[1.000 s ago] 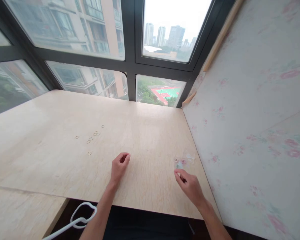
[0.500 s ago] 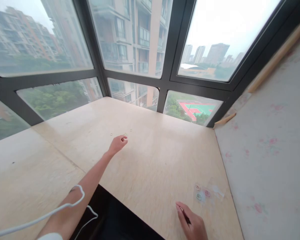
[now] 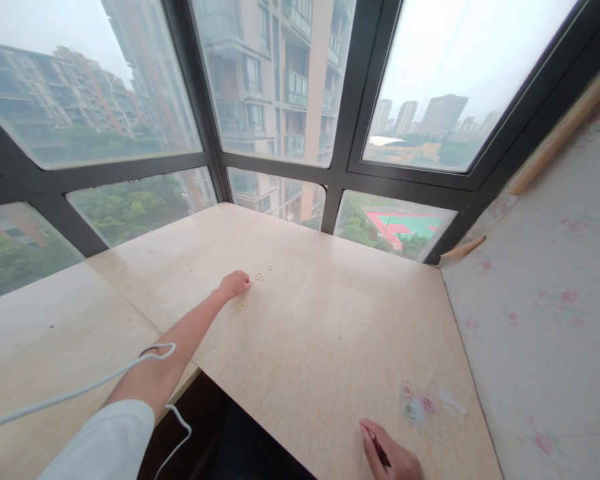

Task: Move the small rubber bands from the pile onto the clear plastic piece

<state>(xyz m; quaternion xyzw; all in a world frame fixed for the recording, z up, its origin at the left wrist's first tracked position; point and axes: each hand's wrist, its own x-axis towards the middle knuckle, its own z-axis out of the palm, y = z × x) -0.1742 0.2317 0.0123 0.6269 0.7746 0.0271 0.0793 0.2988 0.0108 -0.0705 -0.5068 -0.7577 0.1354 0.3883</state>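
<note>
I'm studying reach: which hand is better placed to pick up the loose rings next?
Probably the left hand: it is stretched out right beside the loose rings on the table. The right hand is well away from them, near the clear packet.

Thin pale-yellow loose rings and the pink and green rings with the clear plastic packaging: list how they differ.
Colour: the thin pale-yellow loose rings look alike; the pink and green rings vary.
Place: the loose rings lie near the left hand; the pink and green rings lie with the clear plastic packaging, nearer the right hand.
Both are small and round.
</note>
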